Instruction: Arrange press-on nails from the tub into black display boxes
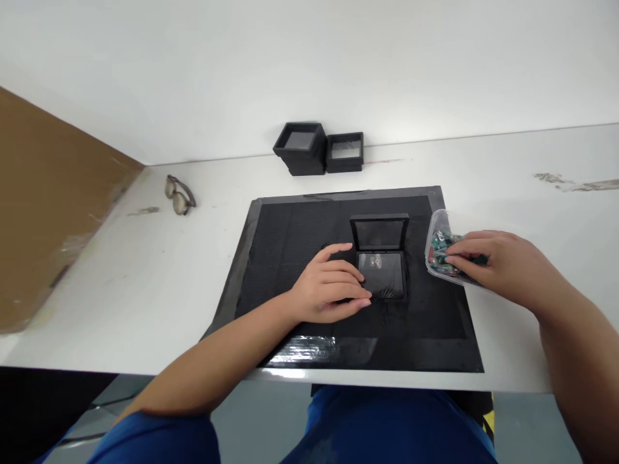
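On the black mat lies a small black hinged frame case, its windowed lid raised at the back. Clear film covers the lower half, and a small reddish and pale item shows there. My left hand has its fingers spread along the case's left edge, fingertips touching or just above it. To the right, my right hand reaches into a clear plastic tub of small glossy green, teal and red pieces. Thumb and forefinger are pinched together; what lies between them cannot be made out.
A black mat is taped to the white table. At the wall stand a stack of black frame cases and a shorter stack. Glasses lie at the back left, near a brown cardboard panel.
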Demonstrator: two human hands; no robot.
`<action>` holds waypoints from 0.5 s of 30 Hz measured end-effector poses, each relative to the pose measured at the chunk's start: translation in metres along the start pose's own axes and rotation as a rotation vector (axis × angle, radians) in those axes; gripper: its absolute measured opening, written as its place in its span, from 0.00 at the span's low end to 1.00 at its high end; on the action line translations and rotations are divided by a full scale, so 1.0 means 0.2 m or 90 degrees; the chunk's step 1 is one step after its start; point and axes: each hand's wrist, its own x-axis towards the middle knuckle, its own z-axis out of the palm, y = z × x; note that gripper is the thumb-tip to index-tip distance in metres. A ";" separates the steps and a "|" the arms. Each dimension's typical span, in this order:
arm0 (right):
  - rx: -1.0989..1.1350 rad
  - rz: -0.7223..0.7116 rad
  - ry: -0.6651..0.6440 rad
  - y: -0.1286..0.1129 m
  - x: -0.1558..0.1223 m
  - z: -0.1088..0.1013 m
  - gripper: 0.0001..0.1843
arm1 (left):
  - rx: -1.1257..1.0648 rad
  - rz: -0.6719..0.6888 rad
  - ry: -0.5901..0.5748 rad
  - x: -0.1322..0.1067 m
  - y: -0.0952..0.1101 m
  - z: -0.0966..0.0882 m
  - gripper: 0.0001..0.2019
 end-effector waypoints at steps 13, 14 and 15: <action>0.102 0.001 -0.032 -0.02 0.01 -0.02 0.13 | -0.007 0.008 0.008 -0.01 0.00 0.01 0.06; 0.126 0.023 -0.032 -0.02 0.00 -0.03 0.13 | -0.007 0.008 0.007 -0.01 0.00 0.01 0.06; 0.152 0.049 -0.024 -0.02 0.00 -0.04 0.14 | -0.006 0.006 0.007 -0.01 0.00 0.01 0.06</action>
